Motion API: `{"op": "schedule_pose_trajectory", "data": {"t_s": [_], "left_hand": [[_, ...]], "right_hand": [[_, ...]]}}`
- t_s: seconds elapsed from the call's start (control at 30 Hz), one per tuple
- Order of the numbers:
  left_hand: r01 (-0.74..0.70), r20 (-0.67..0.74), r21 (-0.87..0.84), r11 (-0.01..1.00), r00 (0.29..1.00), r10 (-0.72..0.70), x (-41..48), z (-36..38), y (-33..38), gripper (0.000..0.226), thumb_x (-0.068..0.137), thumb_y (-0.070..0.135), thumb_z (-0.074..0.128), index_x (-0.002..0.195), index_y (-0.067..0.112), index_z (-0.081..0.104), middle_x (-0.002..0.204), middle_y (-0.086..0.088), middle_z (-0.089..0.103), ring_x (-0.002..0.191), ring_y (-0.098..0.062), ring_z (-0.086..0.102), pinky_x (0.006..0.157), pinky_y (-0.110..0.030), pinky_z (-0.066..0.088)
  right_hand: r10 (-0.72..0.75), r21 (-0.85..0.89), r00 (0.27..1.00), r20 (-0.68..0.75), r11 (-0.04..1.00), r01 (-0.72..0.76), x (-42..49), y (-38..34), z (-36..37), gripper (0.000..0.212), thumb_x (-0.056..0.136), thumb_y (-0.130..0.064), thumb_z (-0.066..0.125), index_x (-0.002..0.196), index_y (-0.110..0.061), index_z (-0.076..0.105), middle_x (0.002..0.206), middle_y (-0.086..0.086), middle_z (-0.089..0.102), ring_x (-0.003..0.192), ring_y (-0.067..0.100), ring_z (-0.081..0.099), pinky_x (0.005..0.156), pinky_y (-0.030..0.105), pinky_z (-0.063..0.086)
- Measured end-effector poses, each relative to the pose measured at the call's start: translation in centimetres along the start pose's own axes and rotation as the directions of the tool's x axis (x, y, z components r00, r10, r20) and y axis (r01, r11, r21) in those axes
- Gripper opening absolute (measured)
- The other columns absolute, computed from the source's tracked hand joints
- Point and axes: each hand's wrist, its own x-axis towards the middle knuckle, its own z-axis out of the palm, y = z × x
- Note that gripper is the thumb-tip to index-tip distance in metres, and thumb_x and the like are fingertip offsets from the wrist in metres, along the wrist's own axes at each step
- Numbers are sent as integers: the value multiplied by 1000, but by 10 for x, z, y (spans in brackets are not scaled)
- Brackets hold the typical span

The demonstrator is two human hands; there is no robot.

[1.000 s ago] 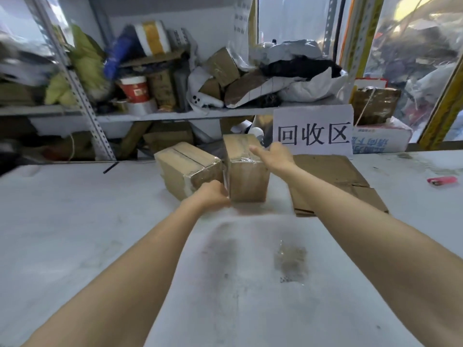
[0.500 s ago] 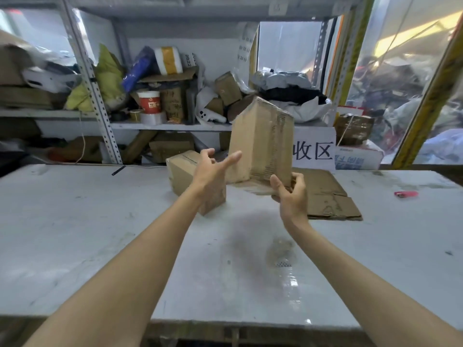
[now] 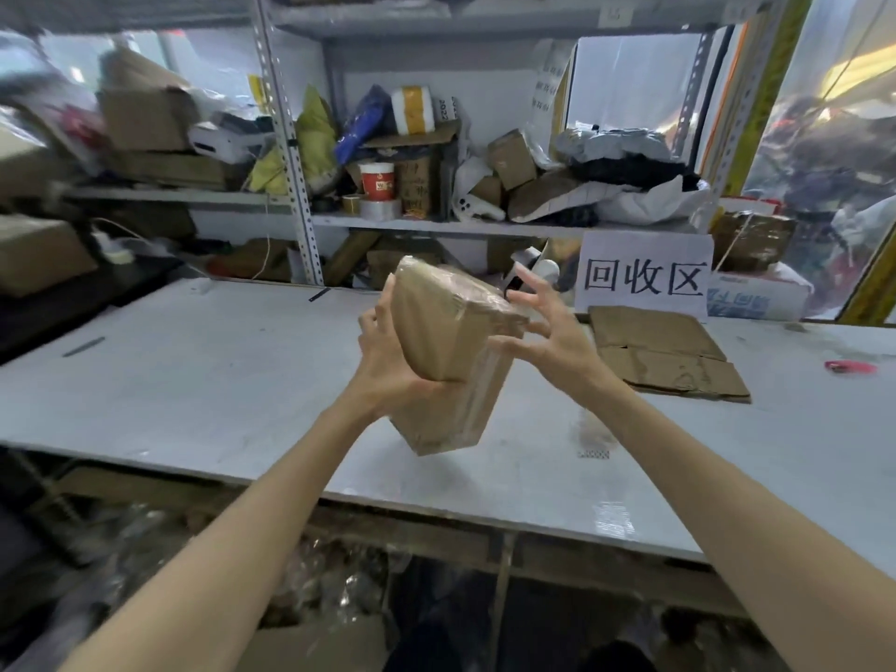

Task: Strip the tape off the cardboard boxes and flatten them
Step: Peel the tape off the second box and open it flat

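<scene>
I hold a brown cardboard box (image 3: pixel 451 332), wrapped in clear tape, tilted in the air above the white table (image 3: pixel 218 380). My left hand (image 3: pixel 388 375) grips it from the left and underneath, fingers curled up along its side. On the box's right edge my right hand (image 3: pixel 557 341) has its fingers spread and straight, the thumb touching the cardboard. The second box from earlier is out of sight behind the raised box and my hands.
Flattened cardboard (image 3: pixel 664 351) lies on the table to the right, below a white paper sign (image 3: pixel 645 278). A red object (image 3: pixel 848 367) lies far right and a dark stick-like object (image 3: pixel 82 346) far left. Cluttered metal shelves (image 3: pixel 436 225) stand behind the table.
The box came off the table, rose, and now sits lower and nearer to me, tilted. My left hand moved from its side to gripping it; my right hand shifted from beneath to its right edge.
</scene>
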Motion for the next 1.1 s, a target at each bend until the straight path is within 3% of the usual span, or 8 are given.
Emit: {"op": "schedule_pose_trajectory", "data": {"t_s": [0.13,0.27,0.37,0.43,0.63,0.8,0.9,1.1], "left_hand": [[1,-20,-3,1000,1000,-1,-4,-3,3,158,37,63,88,151,41,-19,148,2,15,138,-24,18,112,-48,27],[-66,-14,52,996,998,67,-8,-4,2,155,37,64,87,154,34,-10,147,5,16,133,-17,21,111,-43,29],[-99,-15,65,993,995,100,-12,-2,-2,149,42,62,86,155,30,-4,145,9,18,133,-15,22,112,-42,31],[-129,14,78,989,992,128,-11,1,0,147,42,64,85,155,31,-3,143,15,17,130,-11,20,110,-38,32],[-141,63,107,984,989,134,-10,0,0,148,40,68,80,155,31,-4,144,20,13,131,-7,17,111,-39,30],[-151,42,97,984,988,148,-15,-1,-5,147,39,67,80,155,33,-4,143,18,15,133,-11,19,112,-43,31],[-189,57,97,977,981,185,-16,-1,-5,145,39,64,81,154,34,-3,140,18,17,133,-15,22,112,-46,33],[-144,31,77,987,989,142,-7,4,0,144,37,66,82,153,38,1,137,22,17,127,-8,21,107,-34,31]], "right_hand": [[-146,-232,988,-53,964,130,-13,-1,24,60,67,1,81,123,-10,63,116,4,60,105,13,55,92,40,49],[-167,-340,984,-62,931,137,-28,9,32,61,68,-4,78,126,-13,60,122,2,58,116,19,51,98,26,42],[-165,-149,986,22,975,166,-29,-1,28,60,81,-12,72,137,-20,52,135,-5,53,125,7,46,103,17,37],[-158,-54,985,70,985,162,-27,-10,29,51,86,-18,69,135,-21,54,127,-6,60,117,7,54,98,19,44],[-217,-11,976,32,976,218,-26,-22,29,20,77,-6,77,97,-11,76,96,-1,71,93,12,64,87,34,52],[-223,-45,970,93,973,228,-22,-28,32,9,75,0,76,80,-5,72,79,-2,64,75,10,61,76,25,53],[-210,-181,968,135,955,233,-23,-28,35,22,76,5,70,73,-15,61,74,-11,59,76,1,48,72,17,42],[-253,-400,964,78,878,263,-25,-24,31,22,78,9,57,75,-12,53,70,-4,54,68,12,49,61,26,36]]}}
